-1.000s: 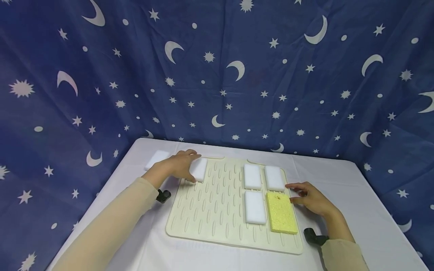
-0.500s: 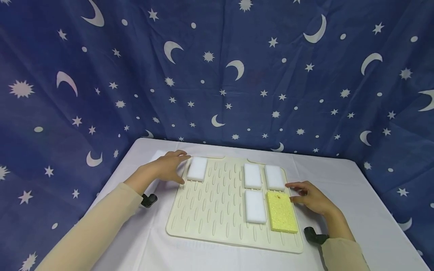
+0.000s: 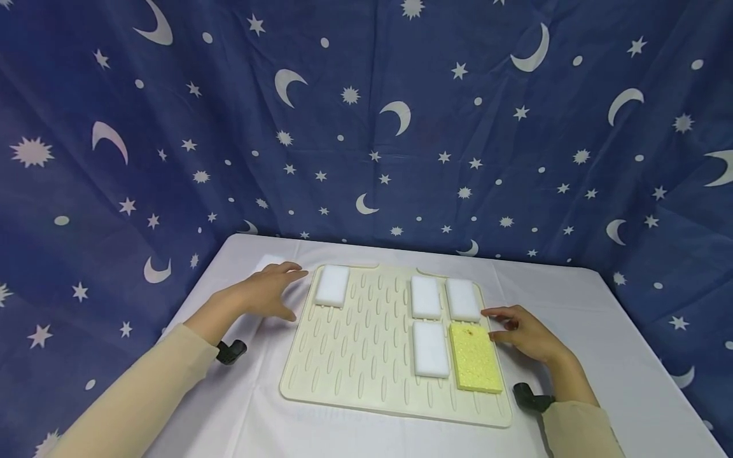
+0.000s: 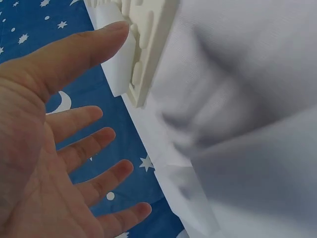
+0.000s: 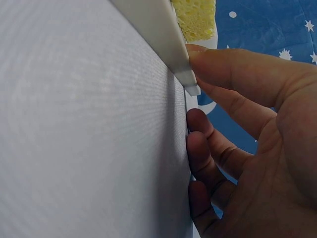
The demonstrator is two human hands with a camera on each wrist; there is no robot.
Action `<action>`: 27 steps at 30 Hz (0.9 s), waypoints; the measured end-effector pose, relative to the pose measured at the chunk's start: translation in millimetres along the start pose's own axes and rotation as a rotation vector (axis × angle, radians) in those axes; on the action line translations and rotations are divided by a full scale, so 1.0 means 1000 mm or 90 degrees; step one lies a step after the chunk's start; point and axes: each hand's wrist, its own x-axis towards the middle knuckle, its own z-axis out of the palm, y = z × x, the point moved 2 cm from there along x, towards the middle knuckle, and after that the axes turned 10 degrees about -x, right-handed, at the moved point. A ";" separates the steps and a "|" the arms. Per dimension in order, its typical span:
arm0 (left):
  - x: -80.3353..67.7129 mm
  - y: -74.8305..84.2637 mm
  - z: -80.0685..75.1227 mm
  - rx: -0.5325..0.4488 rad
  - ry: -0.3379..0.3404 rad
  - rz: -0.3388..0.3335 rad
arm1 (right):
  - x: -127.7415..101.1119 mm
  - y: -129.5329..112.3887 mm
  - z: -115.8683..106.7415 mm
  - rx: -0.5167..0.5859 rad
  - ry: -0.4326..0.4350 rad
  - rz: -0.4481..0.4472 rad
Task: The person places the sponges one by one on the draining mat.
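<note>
A cream ribbed drying mat (image 3: 355, 356) lies on the table. One white sponge (image 3: 332, 285) sits at its back left corner. On its right side are several more white sponges (image 3: 431, 349) and a yellow sponge (image 3: 476, 357) with a small hole. My left hand (image 3: 265, 294) hovers left of the mat, fingers spread, holding nothing; in the left wrist view its palm and splayed fingers show. It partly covers another white sponge (image 3: 269, 261) on the tablecloth. My right hand (image 3: 528, 334) rests at the mat's right edge, thumb and index fingertip touching it, other fingers loosely bent on the cloth.
A white cloth covers the table (image 3: 338, 436). Behind it and at the sides hangs a dark blue curtain (image 3: 366, 159) with moons and stars. A black wrist mount (image 3: 231, 352) sits below the left wrist, another black mount (image 3: 532, 399) by the right.
My left hand has let go of the white sponge at the mat's back left and drawn away to the left. The right hand has stayed in place.
</note>
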 end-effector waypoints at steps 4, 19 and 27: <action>-0.006 -0.007 -0.001 0.002 0.003 0.003 | 0.000 0.000 0.000 -0.002 0.004 -0.003; -0.034 -0.019 -0.001 0.010 -0.002 0.005 | 0.000 0.001 -0.001 0.001 0.003 -0.007; -0.046 -0.028 0.001 -0.004 0.003 -0.002 | 0.001 0.001 -0.002 0.002 0.000 -0.011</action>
